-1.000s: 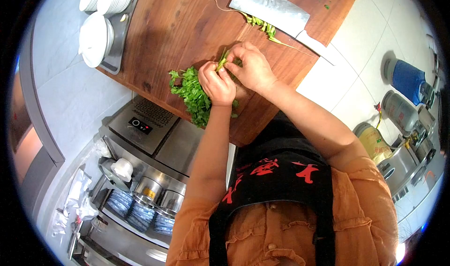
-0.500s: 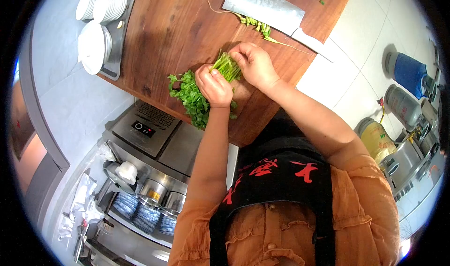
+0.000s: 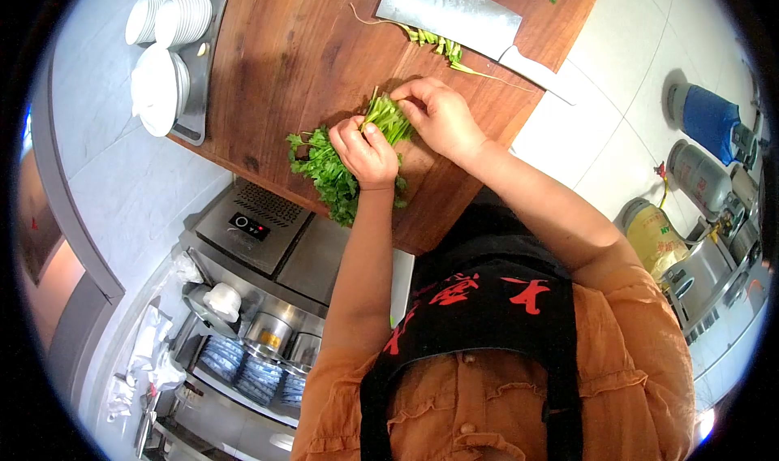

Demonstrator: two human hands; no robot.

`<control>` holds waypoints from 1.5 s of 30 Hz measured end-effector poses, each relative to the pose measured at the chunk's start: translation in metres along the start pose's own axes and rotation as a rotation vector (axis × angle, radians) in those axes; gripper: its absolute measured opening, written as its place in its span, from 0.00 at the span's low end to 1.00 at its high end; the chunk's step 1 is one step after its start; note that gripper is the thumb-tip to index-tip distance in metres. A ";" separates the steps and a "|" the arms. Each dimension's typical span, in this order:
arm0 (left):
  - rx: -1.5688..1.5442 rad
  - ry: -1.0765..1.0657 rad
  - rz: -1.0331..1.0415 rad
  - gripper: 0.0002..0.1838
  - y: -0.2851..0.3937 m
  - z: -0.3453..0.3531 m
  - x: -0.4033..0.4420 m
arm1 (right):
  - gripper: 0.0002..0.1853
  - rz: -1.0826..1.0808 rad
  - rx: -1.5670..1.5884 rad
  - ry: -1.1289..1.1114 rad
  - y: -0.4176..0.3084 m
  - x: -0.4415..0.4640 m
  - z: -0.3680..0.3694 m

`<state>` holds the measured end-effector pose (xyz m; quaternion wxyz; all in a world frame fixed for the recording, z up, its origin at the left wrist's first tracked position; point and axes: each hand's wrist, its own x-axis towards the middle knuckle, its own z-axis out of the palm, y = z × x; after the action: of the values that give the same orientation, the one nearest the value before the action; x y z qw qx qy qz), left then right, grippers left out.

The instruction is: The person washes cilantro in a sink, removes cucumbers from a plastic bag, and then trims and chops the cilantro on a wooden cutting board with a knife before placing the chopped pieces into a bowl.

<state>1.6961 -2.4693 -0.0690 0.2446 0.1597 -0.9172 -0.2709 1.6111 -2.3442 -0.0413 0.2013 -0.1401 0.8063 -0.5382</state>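
Note:
A bunch of cilantro (image 3: 324,173) lies at the near edge of the wooden board, leaves toward the left and cut stems pointing up and right. My left hand (image 3: 363,152) is closed around the stems where the leaves begin. At the stem ends, my right hand (image 3: 438,116) has its thumb and forefinger pinched on the stems; its fingertips are partly hidden. Beyond both hands rests a cleaver (image 3: 450,10) with a white handle, lying flat. Trimmed root pieces (image 3: 434,41) with long thin roots are strewn along its near side.
A metal tray (image 3: 213,55) at the board's left holds stacked white cups (image 3: 182,21) and plates (image 3: 154,92). Below are a steel counter (image 3: 251,226) and stacked blue-patterned dishes (image 3: 260,377). Gas cylinders (image 3: 694,177) stand on the tiled floor at right.
Both hands stay on the cilantro, with the stems and fingers shifting slightly. The whole view has drifted a little.

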 end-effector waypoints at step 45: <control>-0.075 -0.026 0.086 0.07 -0.003 -0.001 0.000 | 0.07 -0.114 -0.187 -0.262 -0.013 0.028 -0.002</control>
<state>1.6973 -2.4717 -0.0703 0.2500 0.1073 -0.9154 -0.2966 1.5852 -2.3599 -0.0330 0.2597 -0.2728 0.8105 -0.4485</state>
